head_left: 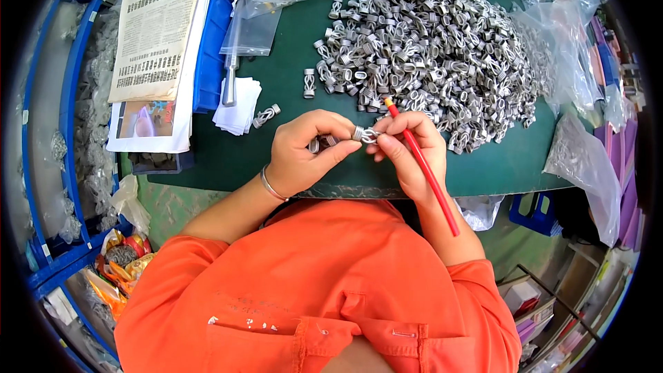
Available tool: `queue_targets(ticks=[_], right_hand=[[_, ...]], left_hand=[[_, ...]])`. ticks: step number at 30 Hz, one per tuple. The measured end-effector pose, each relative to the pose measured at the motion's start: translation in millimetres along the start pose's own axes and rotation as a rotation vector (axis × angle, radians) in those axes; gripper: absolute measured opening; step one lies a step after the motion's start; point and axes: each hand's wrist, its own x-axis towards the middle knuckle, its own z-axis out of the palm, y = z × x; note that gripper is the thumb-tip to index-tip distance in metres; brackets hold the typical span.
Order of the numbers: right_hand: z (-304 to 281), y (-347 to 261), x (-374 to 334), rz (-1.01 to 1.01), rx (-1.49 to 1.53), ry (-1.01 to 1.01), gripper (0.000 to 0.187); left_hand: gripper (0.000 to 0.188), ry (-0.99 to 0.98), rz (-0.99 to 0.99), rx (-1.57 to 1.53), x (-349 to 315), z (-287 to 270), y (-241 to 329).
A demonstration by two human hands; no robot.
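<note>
Between my two hands is a small silvery metal part (365, 135) with a ribbed end and a looped end. My left hand (306, 148) pinches its ribbed end between thumb and forefinger, and more such metal parts (322, 143) show in the curl of that palm. The looped end meets the fingertips of my right hand (412, 148), which also carries a red pencil (429, 176) slanting across the fingers. Beyond my hands lies a large heap of the same metal parts (428, 48). One single part (309, 83) stands apart left of the heap, another (266, 116) nearer my left hand.
A green tabletop (276, 62) lies under everything. At left are a blue bin (213, 41) with newspaper (159, 24) on it, white paper slips (238, 107) and a grey-handled tool (230, 83). Clear plastic bags (587, 166) hang at right. Blue shelving (72, 117) stands far left.
</note>
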Motion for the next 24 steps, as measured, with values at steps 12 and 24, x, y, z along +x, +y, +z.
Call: queue_targets(ticks=[12, 24], right_hand=[[-20, 19, 2, 0.014, 0.211, -0.201, 0.016], [-23, 12, 3, 0.001, 0.273, -0.18, 0.029]], left_hand=[[0.023, -0.137, -0.147, -0.045, 7, 0, 21], [0.02, -0.153, -0.128, -0.036, 6, 0, 25]])
